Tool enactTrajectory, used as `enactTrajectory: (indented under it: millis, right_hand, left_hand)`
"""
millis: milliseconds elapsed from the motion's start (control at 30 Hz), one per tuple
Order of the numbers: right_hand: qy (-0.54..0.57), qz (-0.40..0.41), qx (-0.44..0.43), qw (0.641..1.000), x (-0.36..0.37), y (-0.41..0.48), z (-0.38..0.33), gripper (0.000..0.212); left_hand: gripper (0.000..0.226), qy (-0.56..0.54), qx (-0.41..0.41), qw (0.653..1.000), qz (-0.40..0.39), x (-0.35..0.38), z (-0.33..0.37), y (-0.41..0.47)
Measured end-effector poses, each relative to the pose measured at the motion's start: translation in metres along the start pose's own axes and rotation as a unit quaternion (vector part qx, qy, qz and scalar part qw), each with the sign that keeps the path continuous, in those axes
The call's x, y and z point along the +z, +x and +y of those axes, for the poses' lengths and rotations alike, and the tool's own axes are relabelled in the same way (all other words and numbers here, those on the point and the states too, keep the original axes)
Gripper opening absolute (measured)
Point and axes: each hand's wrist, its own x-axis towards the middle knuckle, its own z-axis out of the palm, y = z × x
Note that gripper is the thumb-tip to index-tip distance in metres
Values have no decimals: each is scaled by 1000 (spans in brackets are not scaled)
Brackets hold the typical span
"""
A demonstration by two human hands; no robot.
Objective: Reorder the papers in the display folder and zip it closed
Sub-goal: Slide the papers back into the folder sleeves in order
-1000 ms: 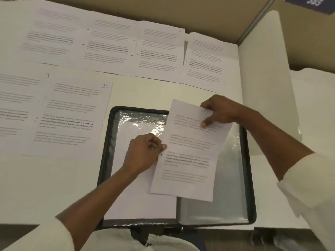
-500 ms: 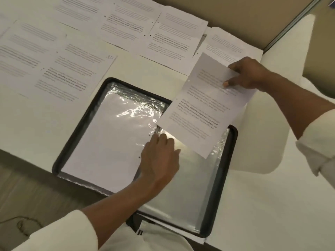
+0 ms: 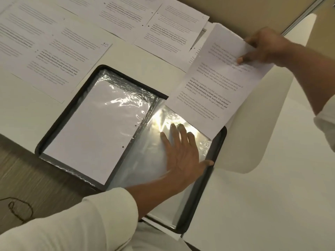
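Squarely on the table lies one open display folder. Its left pocket holds one blank-faced white sheet. The left hand presses flat on the clear right sleeve, fingers straight and spread. The right hand pinches one printed sheet by its far edge, held over the folder's far right corner. At least five loose printed sheets lie beyond the folder, one marked 10.

White table: open display folder, loose printed sheets
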Motion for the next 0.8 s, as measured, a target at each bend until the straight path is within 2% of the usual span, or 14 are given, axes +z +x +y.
enactTrajectory:
  millis: [133, 200, 367, 500, 600, 700, 800]
  right_hand:
    - [-7, -7, 11, 1000, -11, 12, 7, 27]
    - [-9, -18, 14, 1000, -14, 17, 10, 32]
    - [22, -61, 29, 997, -21, 25, 16, 25]
    - [60, -80, 66, 993, -27, 25, 20, 36]
    - [80, -70, 87, 990, -32, 26, 17, 39]
    - [98, -85, 82, 988, -38, 21, 23, 39]
    - [103, -92, 89, 986, -44, 25, 31, 45]
  left_hand:
    - [106, -7, -4, 1000, 0, 0, 5, -3]
    - [89, -20, -4, 1000, 8, -3, 6, -4]
    - [40, -99, 17, 995, 28, -9, 4, -11]
    - [16, -159, 20, 983, 95, -9, 2, -22]
    - [13, -223, -40, 969, 95, -22, 2, -24]
    - [20, -288, -114, 949, 59, -30, -2, -22]
    - [29, -317, -149, 935, 53, -30, -6, -21]
